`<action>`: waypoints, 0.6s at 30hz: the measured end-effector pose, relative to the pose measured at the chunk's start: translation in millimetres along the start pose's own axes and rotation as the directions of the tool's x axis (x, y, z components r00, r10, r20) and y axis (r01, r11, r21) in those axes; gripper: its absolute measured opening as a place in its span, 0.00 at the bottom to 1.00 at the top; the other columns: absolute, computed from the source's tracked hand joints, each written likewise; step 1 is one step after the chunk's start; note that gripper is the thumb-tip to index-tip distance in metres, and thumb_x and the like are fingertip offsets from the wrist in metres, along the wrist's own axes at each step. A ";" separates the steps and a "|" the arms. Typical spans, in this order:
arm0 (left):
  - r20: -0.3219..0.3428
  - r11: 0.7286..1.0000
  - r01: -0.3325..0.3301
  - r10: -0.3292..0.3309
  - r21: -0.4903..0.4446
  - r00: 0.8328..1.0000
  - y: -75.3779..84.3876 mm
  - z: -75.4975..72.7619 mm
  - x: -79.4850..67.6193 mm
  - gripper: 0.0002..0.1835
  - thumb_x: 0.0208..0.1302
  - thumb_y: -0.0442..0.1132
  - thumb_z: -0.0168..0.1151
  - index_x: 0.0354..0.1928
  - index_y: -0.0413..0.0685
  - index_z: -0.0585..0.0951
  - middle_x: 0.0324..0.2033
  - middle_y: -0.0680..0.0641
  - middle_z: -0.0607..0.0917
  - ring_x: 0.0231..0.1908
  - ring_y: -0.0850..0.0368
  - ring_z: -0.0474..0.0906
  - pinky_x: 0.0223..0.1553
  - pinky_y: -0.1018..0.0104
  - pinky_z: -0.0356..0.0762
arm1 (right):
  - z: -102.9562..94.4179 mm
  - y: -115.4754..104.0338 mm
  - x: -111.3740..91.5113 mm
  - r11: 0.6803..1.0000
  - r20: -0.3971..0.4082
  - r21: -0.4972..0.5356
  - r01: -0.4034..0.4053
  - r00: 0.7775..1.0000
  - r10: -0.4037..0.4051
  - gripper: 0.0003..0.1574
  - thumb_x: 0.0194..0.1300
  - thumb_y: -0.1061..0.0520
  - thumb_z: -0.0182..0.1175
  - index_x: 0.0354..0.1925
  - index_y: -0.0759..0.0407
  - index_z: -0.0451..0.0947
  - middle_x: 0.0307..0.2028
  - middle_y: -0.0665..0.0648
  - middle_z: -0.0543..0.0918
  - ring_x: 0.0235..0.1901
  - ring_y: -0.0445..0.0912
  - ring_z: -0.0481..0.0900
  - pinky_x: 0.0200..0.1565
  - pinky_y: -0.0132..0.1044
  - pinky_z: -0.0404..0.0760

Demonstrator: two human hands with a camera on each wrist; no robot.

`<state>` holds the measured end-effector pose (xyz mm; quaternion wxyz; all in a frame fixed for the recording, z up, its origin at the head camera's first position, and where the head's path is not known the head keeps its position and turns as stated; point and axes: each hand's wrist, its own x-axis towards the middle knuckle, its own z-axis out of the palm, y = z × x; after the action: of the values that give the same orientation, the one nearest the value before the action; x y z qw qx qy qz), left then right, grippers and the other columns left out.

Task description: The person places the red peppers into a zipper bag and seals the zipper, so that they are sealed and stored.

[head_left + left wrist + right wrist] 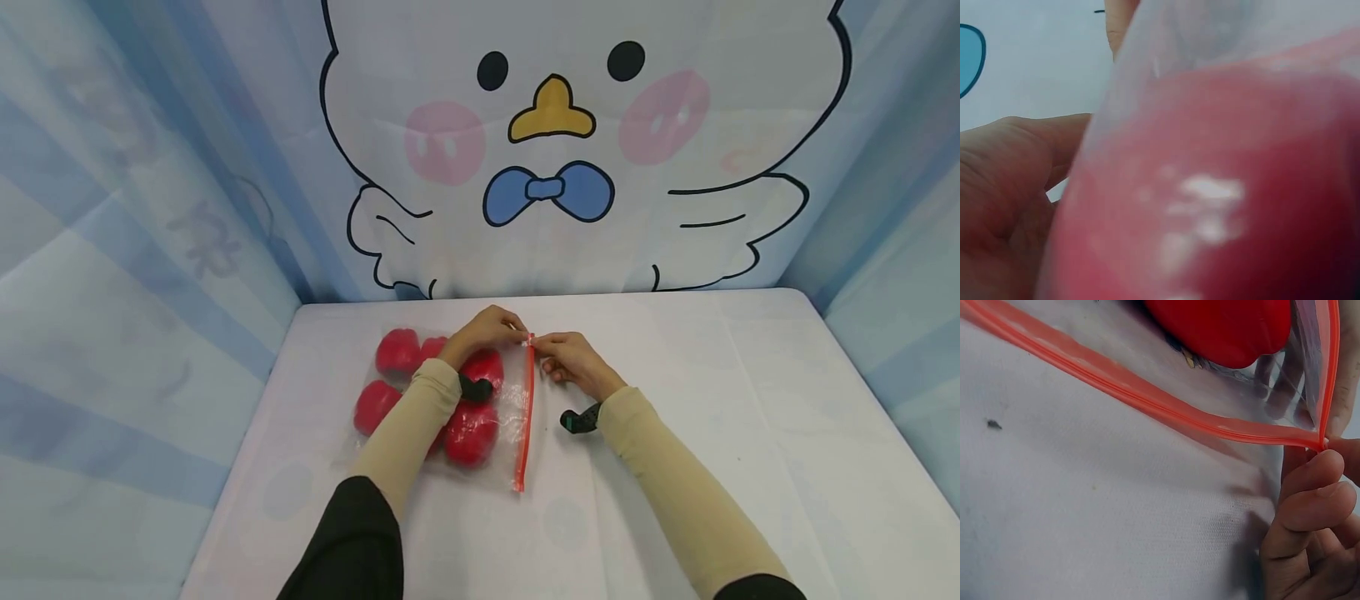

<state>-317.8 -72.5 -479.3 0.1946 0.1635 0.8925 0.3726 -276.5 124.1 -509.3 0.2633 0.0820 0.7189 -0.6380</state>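
A clear zip bag (506, 471) lies on the table, holding several red, lobed pieces that look like bell peppers (471, 435). Its orange-red zip strip (525, 433) runs along the right side. At the strip's far end, my left hand (489, 327) pinches the bag's corner, its forearm crossing over the bag. From the right, my right hand (577, 358) pinches that same end between thumb and fingers. In the right wrist view the strip (1166, 415) is parted into two edges that meet at the fingertips. A blurred red pepper (1210, 206) fills most of the left wrist view.
The table (712, 400) has a white cloth over it. Behind stands a curtain (547, 258) with a cartoon bird print, and blue-white curtains (135, 333) hang at both sides. A small black wrist device (581, 419) sits by the right wrist, another (476, 389) by the left.
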 end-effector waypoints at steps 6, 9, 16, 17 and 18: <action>-0.048 0.995 0.035 -0.040 -0.094 0.998 -4.7 2.9 0.6 0.12 0.70 0.41 0.66 0.48 0.43 0.91 0.44 0.43 0.90 0.42 0.60 0.74 0.43 0.72 0.69 | 3.6 0.3 -0.4 1.000 -0.033 0.017 0.025 0.999 -0.024 0.20 0.74 0.50 0.65 0.55 0.63 0.80 0.24 0.49 0.79 0.22 0.38 0.74 0.25 0.27 0.74; -0.053 0.994 0.030 -0.035 -0.101 0.998 -5.1 3.6 0.8 0.12 0.70 0.41 0.67 0.47 0.43 0.91 0.45 0.44 0.90 0.41 0.61 0.73 0.43 0.72 0.69 | 5.8 1.0 -1.5 0.999 -0.050 0.016 0.030 0.998 -0.029 0.21 0.74 0.49 0.65 0.54 0.63 0.80 0.25 0.49 0.79 0.21 0.38 0.74 0.25 0.27 0.75; -0.049 0.994 0.012 -0.018 -0.111 0.999 -5.0 4.7 0.5 0.11 0.70 0.40 0.66 0.47 0.42 0.91 0.43 0.43 0.90 0.38 0.62 0.73 0.40 0.74 0.70 | 8.8 3.4 -2.2 0.999 -0.053 0.022 0.028 0.998 -0.027 0.21 0.75 0.49 0.63 0.56 0.63 0.79 0.26 0.49 0.79 0.20 0.37 0.74 0.24 0.27 0.76; -0.047 0.994 0.013 -0.018 -0.113 0.999 -5.0 4.7 0.5 0.11 0.70 0.40 0.66 0.46 0.42 0.91 0.43 0.43 0.90 0.38 0.62 0.73 0.40 0.73 0.70 | 9.0 3.3 -2.2 0.999 -0.053 0.026 0.028 0.998 -0.027 0.21 0.75 0.49 0.63 0.55 0.63 0.80 0.26 0.49 0.79 0.20 0.37 0.74 0.24 0.27 0.76; -0.044 0.994 0.012 -0.017 -0.112 0.999 -4.9 4.8 0.6 0.11 0.70 0.40 0.66 0.46 0.41 0.91 0.43 0.43 0.90 0.38 0.62 0.73 0.40 0.73 0.70 | 9.1 3.1 -2.4 0.999 -0.051 0.024 0.029 0.998 -0.028 0.21 0.76 0.49 0.62 0.55 0.63 0.79 0.25 0.48 0.79 0.20 0.37 0.74 0.24 0.27 0.76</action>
<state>-316.8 -72.6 -486.1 0.1862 0.1374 0.8756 0.4241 -270.6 116.5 -511.3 0.2348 0.0912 0.7184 -0.6484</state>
